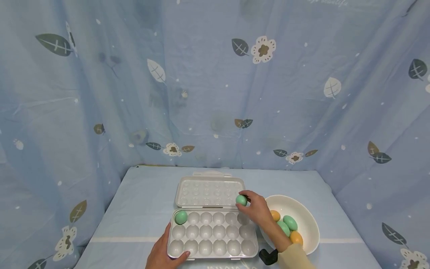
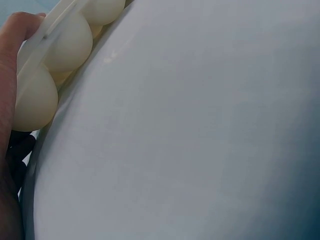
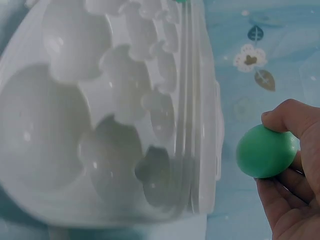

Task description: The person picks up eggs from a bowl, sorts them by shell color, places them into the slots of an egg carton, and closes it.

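Observation:
A white plastic egg box (image 1: 212,255) lies open on the table, its lid (image 1: 198,183) folded back on the far side. One green egg (image 1: 181,217) sits in the well at its far left corner. My left hand (image 1: 163,252) grips the near left corner, thumb over the front rim. In the left wrist view the undersides of some wells (image 2: 70,42) show beside that hand. Between thumb and fingertips, my right hand (image 1: 256,209) pinches another green egg (image 3: 266,151). It is held above the far right corner, near the hinge. The other visible wells hold nothing.
To the right stands a white bowl (image 1: 310,224) with green eggs (image 1: 290,222) and orange eggs (image 1: 296,237), partly hidden by my right forearm. A black object (image 1: 268,257) shows beside the right wrist. A patterned blue curtain (image 1: 208,93) hangs behind the table.

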{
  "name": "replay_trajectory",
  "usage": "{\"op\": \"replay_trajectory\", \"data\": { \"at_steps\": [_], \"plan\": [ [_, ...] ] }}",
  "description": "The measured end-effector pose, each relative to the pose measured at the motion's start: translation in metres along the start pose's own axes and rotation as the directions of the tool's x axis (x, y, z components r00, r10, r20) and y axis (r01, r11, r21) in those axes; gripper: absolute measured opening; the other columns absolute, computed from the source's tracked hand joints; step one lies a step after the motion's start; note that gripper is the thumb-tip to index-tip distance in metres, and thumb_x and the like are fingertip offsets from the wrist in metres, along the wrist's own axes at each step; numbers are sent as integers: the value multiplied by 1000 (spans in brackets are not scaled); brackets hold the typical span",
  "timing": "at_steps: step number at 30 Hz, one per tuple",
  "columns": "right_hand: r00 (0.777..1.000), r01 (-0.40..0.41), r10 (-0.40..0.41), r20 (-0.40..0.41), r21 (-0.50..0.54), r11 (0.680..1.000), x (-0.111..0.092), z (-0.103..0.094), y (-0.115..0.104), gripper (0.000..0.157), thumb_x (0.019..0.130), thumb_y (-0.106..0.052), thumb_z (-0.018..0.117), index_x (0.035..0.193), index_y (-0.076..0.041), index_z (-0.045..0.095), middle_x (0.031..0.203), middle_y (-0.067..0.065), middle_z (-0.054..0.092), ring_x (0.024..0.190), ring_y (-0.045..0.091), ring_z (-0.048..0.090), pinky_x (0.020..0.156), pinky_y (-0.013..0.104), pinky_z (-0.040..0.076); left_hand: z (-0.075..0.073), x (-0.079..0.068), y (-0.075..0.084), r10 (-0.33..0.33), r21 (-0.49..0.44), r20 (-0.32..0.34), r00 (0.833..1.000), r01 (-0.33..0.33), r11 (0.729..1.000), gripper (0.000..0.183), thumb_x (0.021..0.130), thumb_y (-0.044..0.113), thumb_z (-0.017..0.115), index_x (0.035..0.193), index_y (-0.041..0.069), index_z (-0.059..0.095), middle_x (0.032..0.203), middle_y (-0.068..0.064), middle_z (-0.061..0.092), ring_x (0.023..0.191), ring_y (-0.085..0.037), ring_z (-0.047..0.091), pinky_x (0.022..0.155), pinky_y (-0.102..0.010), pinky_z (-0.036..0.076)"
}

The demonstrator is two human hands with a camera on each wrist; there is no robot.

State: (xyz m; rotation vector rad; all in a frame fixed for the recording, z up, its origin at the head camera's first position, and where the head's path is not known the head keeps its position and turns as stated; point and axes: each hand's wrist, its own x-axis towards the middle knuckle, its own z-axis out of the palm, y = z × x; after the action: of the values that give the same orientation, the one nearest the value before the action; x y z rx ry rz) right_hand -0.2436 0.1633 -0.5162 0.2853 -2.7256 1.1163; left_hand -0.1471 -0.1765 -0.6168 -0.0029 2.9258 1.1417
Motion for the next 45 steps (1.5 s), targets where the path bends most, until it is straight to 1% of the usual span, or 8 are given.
{"op": "replay_trajectory", "data": {
  "at_steps": [3,10,15,19,29,35,38,45],
  "plan": [
    [999,40,-40,5,26,999,0,8,-4,37,85,-13,85,119,-7,72,111,6,75,104,27,72,90,43,60,0,0,0,-6,-3,-6,1000,6,1000,128,69,73,82,161,6,24,140,-14,61,124,-34,61,101,-58,52],
    [998,36,-41,48,98,995,2,26,-16,36,86,-15,83,119,-5,72,113,6,74,106,27,71,92,45,59,0,0,1,-6,19,-14,1000,6,1000,128,70,73,82,161,4,23,142,-17,60,125,-37,61,103,-58,51],
    [995,75,-81,60,89,993,4,40,-20,37,84,-15,84,118,-4,72,113,8,75,104,26,71,89,41,60,2,0,-1,6,14,-21,1000,-6,1000,128,70,73,82,161,5,24,141,-16,61,124,-36,61,102,-58,51],
    [991,100,-105,77,74,992,4,49,-25,36,84,-16,84,117,-4,73,111,6,75,101,24,71,86,35,60,3,1,-2,-12,0,-13,1000,12,1000,128,69,74,82,162,7,24,141,-13,61,125,-35,61,102,-58,51],
    [982,145,-153,109,78,986,4,69,-37,38,85,-17,84,118,-2,73,112,8,75,97,23,72,79,29,58,4,3,-3,-37,-13,21,999,37,999,132,67,78,80,163,9,21,145,-12,59,126,-33,60,103,-58,51],
    [977,128,-141,159,88,988,3,82,-48,37,86,-19,83,119,-5,72,115,7,74,99,20,70,81,28,58,6,4,-4,-22,-15,7,1000,22,1000,131,67,79,80,163,11,22,143,-8,60,123,-28,62,102,-53,53],
    [976,118,-132,172,89,989,2,88,-52,36,86,-20,83,118,-8,73,115,6,74,99,18,70,83,28,58,5,3,-4,-23,-15,10,1000,23,1000,131,67,80,79,163,11,21,142,-8,60,122,-27,62,101,-54,53],
    [969,132,-146,200,81,988,1,102,-60,36,84,-23,86,115,-9,74,111,4,75,97,14,70,83,27,58,2,3,-2,-38,-4,13,999,38,999,132,67,80,78,163,9,22,143,-11,59,123,-30,62,101,-56,53]
  ]
}}
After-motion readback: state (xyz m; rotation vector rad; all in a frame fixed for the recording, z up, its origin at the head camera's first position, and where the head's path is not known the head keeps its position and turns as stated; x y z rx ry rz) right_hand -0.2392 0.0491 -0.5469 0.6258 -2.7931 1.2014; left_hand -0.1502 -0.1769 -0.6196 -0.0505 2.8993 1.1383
